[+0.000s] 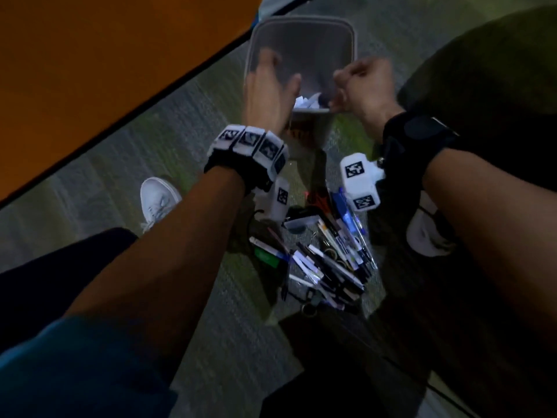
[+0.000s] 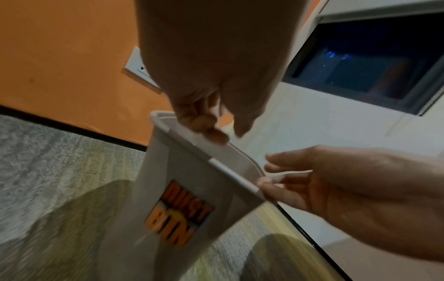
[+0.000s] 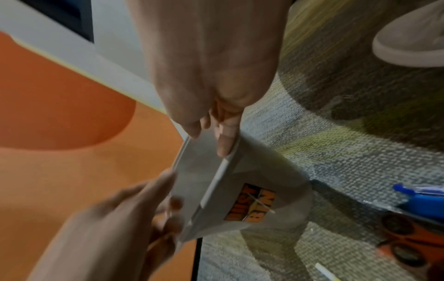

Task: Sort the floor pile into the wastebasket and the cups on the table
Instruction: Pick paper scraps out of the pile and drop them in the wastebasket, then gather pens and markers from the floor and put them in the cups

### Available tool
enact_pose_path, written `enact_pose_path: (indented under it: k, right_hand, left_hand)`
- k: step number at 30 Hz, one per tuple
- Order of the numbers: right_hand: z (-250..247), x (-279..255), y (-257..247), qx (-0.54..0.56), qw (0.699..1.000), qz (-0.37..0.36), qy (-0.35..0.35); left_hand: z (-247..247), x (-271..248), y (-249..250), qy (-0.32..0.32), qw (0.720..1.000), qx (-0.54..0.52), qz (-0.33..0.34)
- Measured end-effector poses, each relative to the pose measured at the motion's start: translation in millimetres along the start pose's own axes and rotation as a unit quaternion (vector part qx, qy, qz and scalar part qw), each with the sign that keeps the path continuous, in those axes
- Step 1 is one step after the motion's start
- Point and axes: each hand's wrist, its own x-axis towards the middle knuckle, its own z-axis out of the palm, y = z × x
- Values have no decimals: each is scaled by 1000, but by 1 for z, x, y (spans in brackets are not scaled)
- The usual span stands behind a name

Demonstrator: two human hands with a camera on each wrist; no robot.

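The bin holds crumpled paper (white scraps) — left hand spread over it, right hand's grip curled; contents unclear.

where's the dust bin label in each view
Head: the DUST BIN label sits upper centre, mostly hidden below the left hand.
Left wrist: lower centre, on the wastebasket wall.
Right wrist: right of centre, lower down.
Shared landmark: the wastebasket rim, with the right hand at it.
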Motion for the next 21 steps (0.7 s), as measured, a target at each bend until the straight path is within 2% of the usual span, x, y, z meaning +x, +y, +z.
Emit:
enact_pose_path:
  k: [2,5,7,8,11,14,17,19,21]
  right_hand:
    - [-15,-17,12,-1,1000,-6,25]
    - [-43,-42,51,-41,997,-11,59]
    - [-57,-56,84,-61,997,12,51]
    - [-62,-63,99,-65,997,29,41]
    - [-74,-84,141,-74,994,77,9]
    - [-78,-100,173,-97,984,146,-27]
    - [-78,-112,204,-120,966,209,-96]
    - [-77,-120,223,-146,950,234,-144]
    - [-76,-129,237,-176,936,242,-187]
  left_hand:
    - [1,-27,-9,24,999,-36,13]
    - [9,-77,-24,23,996,-76,45]
    - [17,-107,-34,16,996,-60,57]
    - [22,-118,-40,-3,998,-50,38]
    - [31,-149,-53,-100,994,-25,-24]
    - [42,-172,-71,-191,981,21,-18]
    - [63,-200,-84,-268,960,80,-2]
    - [79,-220,-90,-333,930,148,51]
    - [88,-238,-89,-418,891,161,78]
